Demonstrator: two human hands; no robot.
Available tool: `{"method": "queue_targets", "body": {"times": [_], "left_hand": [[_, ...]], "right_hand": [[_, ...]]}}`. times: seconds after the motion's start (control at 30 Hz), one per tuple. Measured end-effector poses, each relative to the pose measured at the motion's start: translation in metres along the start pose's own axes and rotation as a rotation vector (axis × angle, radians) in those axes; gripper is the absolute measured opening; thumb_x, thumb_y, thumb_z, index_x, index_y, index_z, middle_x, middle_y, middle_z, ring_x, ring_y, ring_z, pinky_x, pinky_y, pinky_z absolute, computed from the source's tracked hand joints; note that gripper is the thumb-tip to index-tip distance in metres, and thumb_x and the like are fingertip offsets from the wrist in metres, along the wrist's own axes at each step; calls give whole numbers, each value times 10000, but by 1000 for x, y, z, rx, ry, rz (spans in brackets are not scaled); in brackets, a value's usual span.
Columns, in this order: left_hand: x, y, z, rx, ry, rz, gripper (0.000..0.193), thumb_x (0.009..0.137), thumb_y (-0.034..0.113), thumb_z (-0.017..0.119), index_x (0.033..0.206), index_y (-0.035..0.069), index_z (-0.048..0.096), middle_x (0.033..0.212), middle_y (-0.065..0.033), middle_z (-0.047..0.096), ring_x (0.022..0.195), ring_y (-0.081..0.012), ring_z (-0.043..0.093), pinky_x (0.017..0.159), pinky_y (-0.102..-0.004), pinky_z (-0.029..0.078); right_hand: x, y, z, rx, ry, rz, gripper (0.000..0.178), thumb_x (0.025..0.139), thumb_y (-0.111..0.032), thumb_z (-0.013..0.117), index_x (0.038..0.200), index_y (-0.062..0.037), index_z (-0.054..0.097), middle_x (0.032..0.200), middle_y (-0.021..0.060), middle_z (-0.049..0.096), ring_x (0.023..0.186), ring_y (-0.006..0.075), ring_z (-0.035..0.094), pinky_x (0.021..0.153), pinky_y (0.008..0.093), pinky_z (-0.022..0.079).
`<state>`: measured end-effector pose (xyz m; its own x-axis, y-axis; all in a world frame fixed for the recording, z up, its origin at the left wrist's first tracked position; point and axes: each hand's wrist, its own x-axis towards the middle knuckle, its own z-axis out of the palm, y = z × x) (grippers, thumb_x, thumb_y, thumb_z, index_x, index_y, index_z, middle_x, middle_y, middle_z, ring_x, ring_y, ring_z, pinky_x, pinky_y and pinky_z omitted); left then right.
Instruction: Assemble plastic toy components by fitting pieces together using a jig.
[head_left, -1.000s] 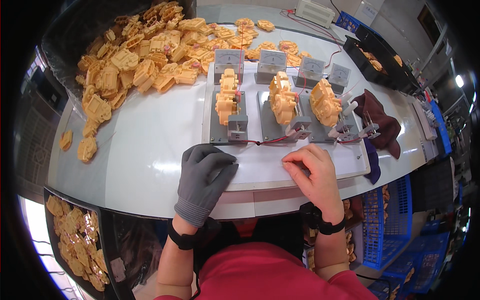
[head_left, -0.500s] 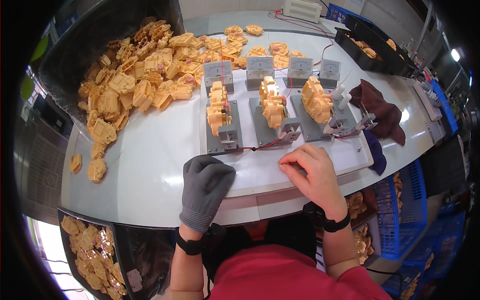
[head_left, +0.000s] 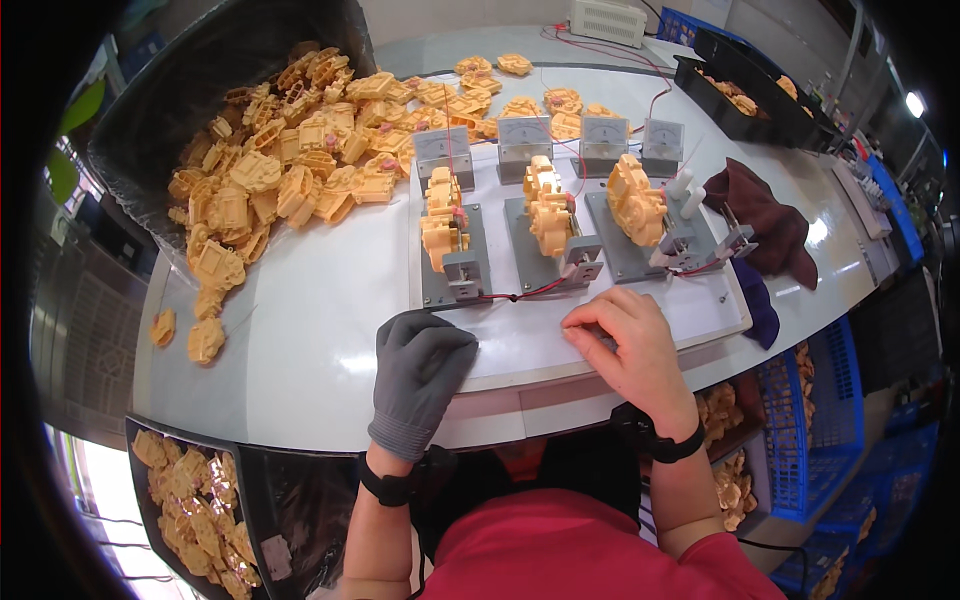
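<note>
My left hand (head_left: 422, 375), in a grey knit glove, rests at the front edge of the white board (head_left: 520, 345) with its fingers curled together; nothing shows in it. My bare right hand (head_left: 632, 345) lies on the same board, thumb and forefinger almost meeting, with nothing visible between them. Just beyond stand three grey test fixtures, each bearing a yellow plastic gear housing: a left housing (head_left: 440, 225), a middle housing (head_left: 547, 215) and a right housing (head_left: 636, 205). The left fixture (head_left: 462, 272) is nearest my gloved hand. Red wires link the fixtures.
Several panel meters (head_left: 525, 145) stand behind the fixtures. A heap of yellow housings (head_left: 290, 150) spills from a black-lined bin at the left. A brown cloth (head_left: 765, 220) lies at the right, before a black tray (head_left: 745, 95). Blue crates (head_left: 785, 430) sit below.
The whole picture has shifted slightly to the right. Both hands keep their pose and place against the board, and the housings stay in their fixtures.
</note>
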<state>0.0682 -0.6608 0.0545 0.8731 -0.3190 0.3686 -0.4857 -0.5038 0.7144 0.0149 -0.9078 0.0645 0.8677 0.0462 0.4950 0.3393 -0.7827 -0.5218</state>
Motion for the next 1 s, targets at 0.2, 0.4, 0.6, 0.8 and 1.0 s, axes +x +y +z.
{"method": "queue_targets", "body": {"times": [0.2, 0.4, 0.6, 0.8, 1.0], "left_hand": [[-1, 0, -10, -5, -11, 28, 163, 820, 121, 745, 976, 81, 719, 1019, -75, 624, 1085, -300, 517, 954, -392, 438], [22, 1, -47, -294, -98, -149, 395, 932, 191, 684, 1286, 47, 584, 1165, -84, 651, 1104, -178, 622, 977, -336, 455], [80, -2, -63, -251, -140, -181, 641, 936, 378, 667, 1410, -5, 466, 1217, -153, 593, 1093, -207, 585, 917, -313, 490], [120, 14, -55, -285, -340, -370, 969, 831, 549, 727, 1480, -48, 325, 1244, -193, 574, 1051, -225, 600, 807, -307, 540], [158, 21, -24, -127, -493, -296, 970, 772, 290, 802, 1492, -71, 260, 1158, -156, 625, 901, -219, 657, 758, -303, 558]], "right_hand": [[1, -8, 0, 38, 51, -13, 64, 846, -133, 719, 890, -109, 678, 846, 17, 627, 808, 229, 590, 714, 361, 411], [5, -45, 17, 274, 133, -117, 271, 839, -71, 724, 1092, -63, 628, 997, 93, 635, 922, 292, 585, 833, 381, 462], [24, -57, 49, 429, 94, -78, 487, 879, -102, 702, 1315, -25, 498, 1171, 138, 578, 1002, 294, 568, 906, 388, 476], [32, -64, 60, 513, 58, -46, 522, 878, -130, 706, 1334, -17, 480, 1147, 152, 574, 998, 284, 575, 904, 383, 477], [25, -38, 56, 592, 28, -99, 568, 879, -177, 732, 1385, -88, 489, 1245, 111, 586, 1038, 210, 625, 910, 336, 489]]}}
